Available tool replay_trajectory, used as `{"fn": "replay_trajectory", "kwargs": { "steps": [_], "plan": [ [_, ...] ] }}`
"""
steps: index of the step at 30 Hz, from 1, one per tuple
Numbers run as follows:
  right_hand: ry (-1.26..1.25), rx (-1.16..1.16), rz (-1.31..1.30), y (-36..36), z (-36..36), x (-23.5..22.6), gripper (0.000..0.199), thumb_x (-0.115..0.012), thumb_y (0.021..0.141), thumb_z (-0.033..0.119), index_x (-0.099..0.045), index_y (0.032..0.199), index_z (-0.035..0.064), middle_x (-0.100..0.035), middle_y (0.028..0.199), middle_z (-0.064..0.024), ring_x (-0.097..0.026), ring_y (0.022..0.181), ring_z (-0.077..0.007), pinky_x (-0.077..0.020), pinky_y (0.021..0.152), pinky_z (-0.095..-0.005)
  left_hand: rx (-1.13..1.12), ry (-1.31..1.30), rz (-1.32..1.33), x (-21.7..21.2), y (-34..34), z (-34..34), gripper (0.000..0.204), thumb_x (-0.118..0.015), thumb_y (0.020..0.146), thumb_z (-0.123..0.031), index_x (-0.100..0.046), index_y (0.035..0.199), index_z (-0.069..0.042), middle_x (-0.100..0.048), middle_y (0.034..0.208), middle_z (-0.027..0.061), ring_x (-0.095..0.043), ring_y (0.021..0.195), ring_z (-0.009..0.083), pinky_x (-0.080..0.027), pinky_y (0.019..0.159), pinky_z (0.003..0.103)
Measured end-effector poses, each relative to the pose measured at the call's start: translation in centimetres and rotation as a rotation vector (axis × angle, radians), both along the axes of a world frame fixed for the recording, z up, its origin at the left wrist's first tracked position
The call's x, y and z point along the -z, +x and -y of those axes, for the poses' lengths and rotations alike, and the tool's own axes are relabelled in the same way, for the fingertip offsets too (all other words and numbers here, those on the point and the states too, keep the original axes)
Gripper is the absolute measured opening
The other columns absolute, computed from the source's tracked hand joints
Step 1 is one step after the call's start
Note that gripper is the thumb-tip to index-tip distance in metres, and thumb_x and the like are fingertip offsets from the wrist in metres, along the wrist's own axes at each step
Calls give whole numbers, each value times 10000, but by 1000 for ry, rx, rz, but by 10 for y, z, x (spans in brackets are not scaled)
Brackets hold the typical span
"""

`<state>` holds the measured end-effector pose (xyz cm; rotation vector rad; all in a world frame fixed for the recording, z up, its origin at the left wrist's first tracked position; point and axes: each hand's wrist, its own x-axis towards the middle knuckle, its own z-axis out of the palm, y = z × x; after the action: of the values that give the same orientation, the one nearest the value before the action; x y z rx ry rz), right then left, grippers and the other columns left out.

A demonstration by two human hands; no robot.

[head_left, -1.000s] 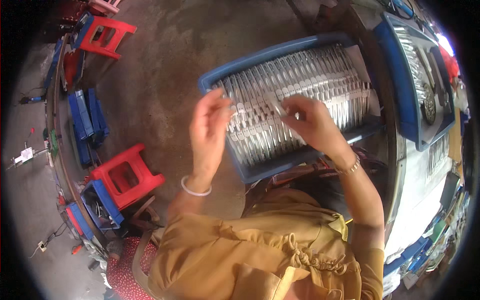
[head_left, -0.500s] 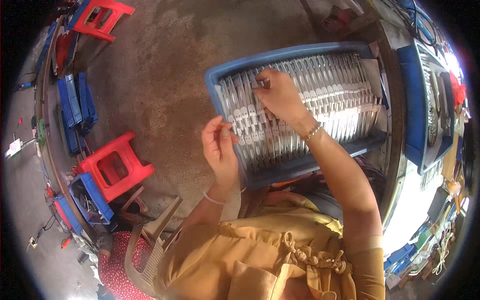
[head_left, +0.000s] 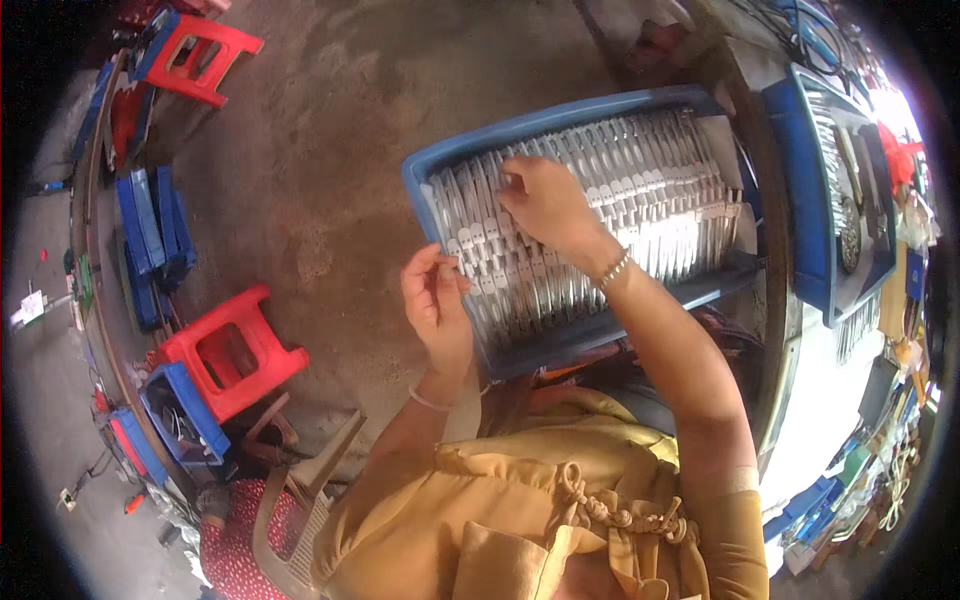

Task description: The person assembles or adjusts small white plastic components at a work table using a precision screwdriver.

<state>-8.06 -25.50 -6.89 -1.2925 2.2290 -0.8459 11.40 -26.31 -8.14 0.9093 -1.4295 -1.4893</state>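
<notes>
A blue plastic crate (head_left: 590, 103) stands in front of me, filled with rows of slim, shiny metal pieces (head_left: 650, 215) with rounded ends and small holes. Over its left part is my right hand (head_left: 548, 205), fingers bent and drawn together among the far row of pieces; whatever lies between the fingertips is hidden. My left hand (head_left: 438, 305) hovers by the crate's left wall, palm side turned up, its fingers loosely bent and apart. I see nothing held in it, and its fingertips are close to the end of the rows.
To the right, another blue crate (head_left: 800, 200) with metal parts stands on a bench. Red stools (head_left: 235, 350) and blue bins (head_left: 150, 220) are at the left. A wooden chair (head_left: 300, 500) and a person in red dotted clothing (head_left: 240, 545) are at the lower left.
My right hand has shifted slightly down and left over the metal pieces. The left hand has dropped a little, its fingers curling somewhat more. The view has turned slightly.
</notes>
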Motion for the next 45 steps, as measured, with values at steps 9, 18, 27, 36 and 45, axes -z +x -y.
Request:
{"fn": "replay_trajectory", "kwargs": {
  "steps": [9,18,27,36,45],
  "plan": [
    [67,301,253,18,-226,-100,224,-641,848,48,-648,1064,-11,-665,893,-196,-660,734,-297,-509,673,-351,122,-180,103,-33,-3,-16,214,-486,982,-20,-517,1190,14,-572,975,49,-509,752,83,-450,699,233],
    [658,974,98,122,-464,-47,413,-565,859,108,-478,1256,35,-656,845,-286,-634,800,-476,-499,683,-497,1371,-181,126,-70,-50,-108,231,-545,931,5,-570,1161,0,-676,882,95,-666,709,156,-541,620,274],
    [-152,1469,313,146,-476,8,542,-555,817,-37,-355,1321,-47,-625,850,-180,-640,707,-232,-518,640,-342,1765,-663,-199,-120,-123,-204,313,-668,802,0,-597,1107,-14,-658,775,125,-674,688,277,-545,611,355],
    [-287,1392,225,146,-476,8,416,-649,824,60,-491,1206,10,-578,729,-85,-531,606,-144,-436,550,-301,1556,-828,-32,-170,-220,-289,201,-602,867,28,-647,1061,1,-646,990,128,-649,883,222,-509,728,295],
    [-384,1284,285,141,-485,-3,364,-552,889,161,-502,1208,-6,-612,819,-267,-599,734,-469,-493,666,-513,1137,-1624,-177,-149,-439,-413,285,-584,796,10,-625,1077,-19,-652,1052,178,-611,999,363,-489,856,412]
  ]
}}
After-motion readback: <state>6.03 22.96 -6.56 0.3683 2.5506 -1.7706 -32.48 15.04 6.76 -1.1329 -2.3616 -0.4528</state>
